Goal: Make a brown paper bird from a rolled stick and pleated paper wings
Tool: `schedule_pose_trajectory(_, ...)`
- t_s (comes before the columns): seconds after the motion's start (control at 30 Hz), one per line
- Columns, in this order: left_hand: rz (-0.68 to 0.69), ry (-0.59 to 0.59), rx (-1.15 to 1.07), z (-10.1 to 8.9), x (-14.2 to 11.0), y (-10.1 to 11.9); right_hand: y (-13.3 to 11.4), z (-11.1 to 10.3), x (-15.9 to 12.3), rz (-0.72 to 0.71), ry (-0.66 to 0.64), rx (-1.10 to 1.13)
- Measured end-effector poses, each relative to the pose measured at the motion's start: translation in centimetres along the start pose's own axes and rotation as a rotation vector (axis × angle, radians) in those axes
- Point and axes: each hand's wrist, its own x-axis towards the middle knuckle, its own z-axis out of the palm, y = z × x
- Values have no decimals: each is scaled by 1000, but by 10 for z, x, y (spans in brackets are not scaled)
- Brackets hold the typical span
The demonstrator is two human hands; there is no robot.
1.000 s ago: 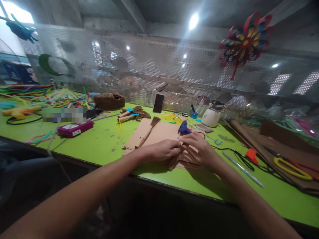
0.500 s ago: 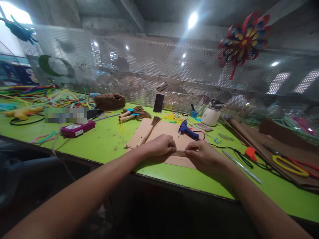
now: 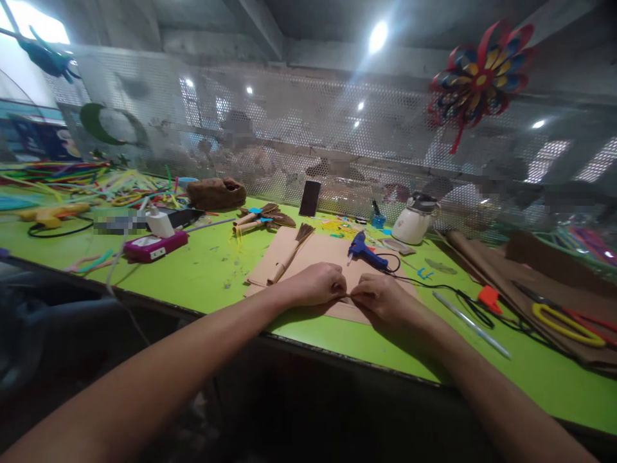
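Both my hands rest on a stack of brown paper sheets (image 3: pixel 308 257) lying on the green table (image 3: pixel 202 270). My left hand (image 3: pixel 315 284) is closed in a pinch on the near edge of a brown paper piece. My right hand (image 3: pixel 380 299) is also closed, its fingertips meeting the left hand's at the same piece. What lies between the fingers is mostly hidden. A small brown broom-like bundle (image 3: pixel 292 254) lies on the sheets to the left, and a blue glue gun (image 3: pixel 364 251) just beyond my hands.
A white kettle-like pot (image 3: pixel 412 222), a dark phone (image 3: pixel 309 198) and more brown bundles (image 3: pixel 260 218) stand farther back. Yellow-handled scissors (image 3: pixel 566 321), a silver pen (image 3: pixel 470 325) and brown rolls lie at the right. A pink box (image 3: pixel 154 245) and coloured strips lie at the left.
My hands came together on the near edge of the brown paper; the right hand moved left until its fingertips met the left hand's. The view shifted slightly.
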Motion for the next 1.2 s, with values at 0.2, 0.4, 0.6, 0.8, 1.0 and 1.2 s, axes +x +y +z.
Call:
schedule_pose_trajectory(0.2, 98, 13, 127, -3, -6, 2, 5, 1, 1, -24, -37, -100)
schedule_pose_trajectory(0.4, 99, 0, 189, -8, -12, 3, 3, -5, 0, -9, -78, -140)
schedule_pose_trajectory(0.6, 62, -33, 227, -14, -17, 6, 1, -10, -3, 52, -88, -210)
schedule_pose_trajectory(0.8, 26, -21, 266, -17, -21, 6, 3, -8, -8, 44, -155, -264)
schedule_pose_trajectory(1.0, -17, -32, 239, -18, -21, 9, 5, -5, -14, 30, -131, -294)
schedule_pose_trajectory(1.2, -36, -43, 199, -16, -17, 7, 6, -3, -8, 60, -33, -156)
